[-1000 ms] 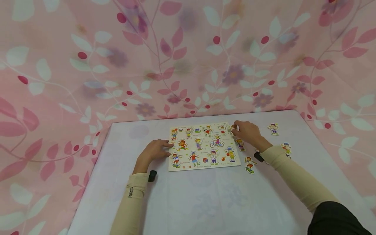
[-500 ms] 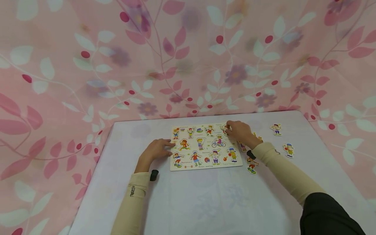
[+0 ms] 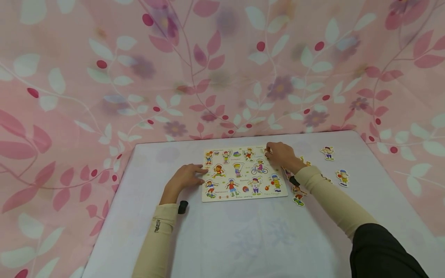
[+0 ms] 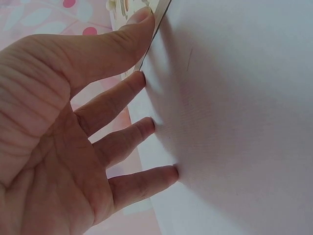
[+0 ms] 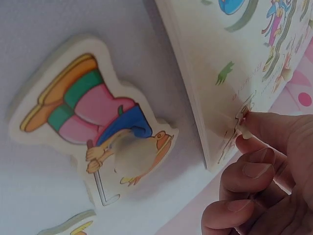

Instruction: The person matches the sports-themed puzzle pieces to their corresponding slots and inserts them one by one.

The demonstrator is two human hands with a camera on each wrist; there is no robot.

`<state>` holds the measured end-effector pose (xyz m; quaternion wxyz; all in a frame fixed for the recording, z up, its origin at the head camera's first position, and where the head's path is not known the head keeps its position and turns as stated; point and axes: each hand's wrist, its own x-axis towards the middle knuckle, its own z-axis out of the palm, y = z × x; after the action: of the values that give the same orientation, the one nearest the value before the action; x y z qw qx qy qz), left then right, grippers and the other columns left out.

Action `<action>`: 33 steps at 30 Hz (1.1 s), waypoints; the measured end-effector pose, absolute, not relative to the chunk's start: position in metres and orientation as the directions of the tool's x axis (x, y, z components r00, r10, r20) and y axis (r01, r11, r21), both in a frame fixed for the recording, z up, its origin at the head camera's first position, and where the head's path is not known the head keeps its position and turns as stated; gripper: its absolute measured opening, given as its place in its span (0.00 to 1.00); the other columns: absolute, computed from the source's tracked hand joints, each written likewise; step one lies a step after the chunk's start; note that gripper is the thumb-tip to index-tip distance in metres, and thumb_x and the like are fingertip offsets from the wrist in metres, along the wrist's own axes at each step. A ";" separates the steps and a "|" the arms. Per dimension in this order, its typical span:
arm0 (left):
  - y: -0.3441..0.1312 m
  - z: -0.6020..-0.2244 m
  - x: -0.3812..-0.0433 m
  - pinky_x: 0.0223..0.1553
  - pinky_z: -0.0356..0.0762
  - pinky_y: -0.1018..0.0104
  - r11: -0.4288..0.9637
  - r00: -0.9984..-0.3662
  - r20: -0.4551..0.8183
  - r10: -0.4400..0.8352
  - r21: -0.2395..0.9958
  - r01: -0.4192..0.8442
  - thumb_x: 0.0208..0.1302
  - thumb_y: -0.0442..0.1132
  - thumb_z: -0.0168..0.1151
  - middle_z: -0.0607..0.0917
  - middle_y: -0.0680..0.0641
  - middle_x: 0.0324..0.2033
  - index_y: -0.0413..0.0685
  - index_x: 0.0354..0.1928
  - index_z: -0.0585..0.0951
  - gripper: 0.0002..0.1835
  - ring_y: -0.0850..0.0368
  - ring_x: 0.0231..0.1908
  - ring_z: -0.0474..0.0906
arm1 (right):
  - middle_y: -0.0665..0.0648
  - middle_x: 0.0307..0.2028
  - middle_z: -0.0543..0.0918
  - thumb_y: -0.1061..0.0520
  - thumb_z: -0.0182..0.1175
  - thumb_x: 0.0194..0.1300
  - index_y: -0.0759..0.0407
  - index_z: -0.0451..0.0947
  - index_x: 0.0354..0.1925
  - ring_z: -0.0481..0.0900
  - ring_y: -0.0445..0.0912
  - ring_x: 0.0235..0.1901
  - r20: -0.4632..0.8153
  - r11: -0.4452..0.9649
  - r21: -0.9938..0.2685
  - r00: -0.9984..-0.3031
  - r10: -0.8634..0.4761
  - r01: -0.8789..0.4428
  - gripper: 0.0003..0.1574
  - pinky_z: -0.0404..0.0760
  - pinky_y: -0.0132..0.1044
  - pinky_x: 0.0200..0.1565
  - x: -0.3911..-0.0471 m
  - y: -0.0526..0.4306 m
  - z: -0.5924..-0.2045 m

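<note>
A wooden peg puzzle board [image 3: 248,196] with pictures of children at sports lies flat on the table. At its left edge is my left hand [image 3: 185,177]; in the left wrist view the thumb [image 4: 139,34] rests on the board's rim while the straight fingers touch the tablecloth. My right hand [image 3: 282,156] is over the board's upper right corner. There, in the right wrist view, thumb and index finger pinch a puzzle piece [image 5: 239,122] lying against the board, mostly hidden by the fingers. Whether it sits fully in its recess I cannot tell.
Right of the board lie loose pieces: a golfer piece [image 5: 105,112] with a knob, a skateboarder piece [image 3: 299,199], a piece with a ball [image 3: 342,177] and a purple-trousered figure piece [image 3: 327,153]. Some are partly under the right arm. A pink floral curtain [image 3: 222,69] hangs behind the table.
My right hand has moved left with the piece, from beside the board onto its upper right corner, and stays there. The left hand has kept its place at the board's edge.
</note>
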<state>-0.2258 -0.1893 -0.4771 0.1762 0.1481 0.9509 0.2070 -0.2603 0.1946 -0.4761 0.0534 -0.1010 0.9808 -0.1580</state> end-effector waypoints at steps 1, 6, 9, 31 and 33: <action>-0.189 -0.477 -0.226 0.68 0.58 0.43 0.870 -0.894 -0.272 0.356 0.447 0.211 0.57 0.43 0.74 0.74 0.48 0.66 0.58 0.60 0.81 0.27 0.41 0.68 0.63 | 0.57 0.33 0.83 0.51 0.59 0.71 0.57 0.78 0.45 0.69 0.47 0.21 -0.075 0.930 -0.321 -0.974 -0.214 -0.180 0.11 0.67 0.39 0.24 -0.261 0.195 -0.476; -0.189 -0.477 -0.226 0.68 0.58 0.43 0.871 -0.891 -0.272 0.363 0.439 0.221 0.57 0.43 0.74 0.74 0.47 0.66 0.58 0.60 0.81 0.27 0.40 0.68 0.63 | 0.58 0.34 0.83 0.50 0.59 0.71 0.56 0.78 0.47 0.70 0.47 0.21 -0.091 0.934 -0.314 -0.974 -0.210 -0.171 0.13 0.67 0.40 0.24 -0.258 0.196 -0.473; -0.189 -0.478 -0.227 0.68 0.57 0.42 0.873 -0.891 -0.272 0.364 0.432 0.225 0.57 0.43 0.74 0.74 0.47 0.66 0.57 0.61 0.81 0.27 0.40 0.68 0.63 | 0.57 0.33 0.83 0.49 0.59 0.71 0.57 0.78 0.50 0.69 0.47 0.21 -0.098 0.935 -0.315 -0.975 -0.200 -0.160 0.16 0.67 0.40 0.24 -0.256 0.197 -0.470; -0.192 -0.478 -0.226 0.67 0.59 0.42 0.862 -0.878 -0.247 0.409 0.421 0.283 0.58 0.44 0.73 0.74 0.45 0.66 0.56 0.60 0.82 0.26 0.39 0.67 0.65 | 0.53 0.26 0.78 0.50 0.61 0.69 0.56 0.77 0.52 0.70 0.46 0.20 -0.003 0.931 -0.307 -0.978 -0.207 -0.197 0.17 0.67 0.37 0.19 -0.221 0.224 -0.439; -0.191 -0.478 -0.226 0.67 0.58 0.42 0.862 -0.878 -0.251 0.407 0.423 0.278 0.58 0.44 0.73 0.74 0.45 0.66 0.56 0.60 0.81 0.26 0.39 0.67 0.64 | 0.53 0.26 0.78 0.50 0.61 0.69 0.56 0.77 0.52 0.70 0.46 0.20 0.001 0.931 -0.307 -0.978 -0.207 -0.198 0.17 0.67 0.37 0.19 -0.218 0.229 -0.436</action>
<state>-0.2261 -0.1911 -0.4782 0.1684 0.1803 0.9501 0.1908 -0.2176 0.2287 -0.4360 0.0156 -0.1030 0.9824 -0.1548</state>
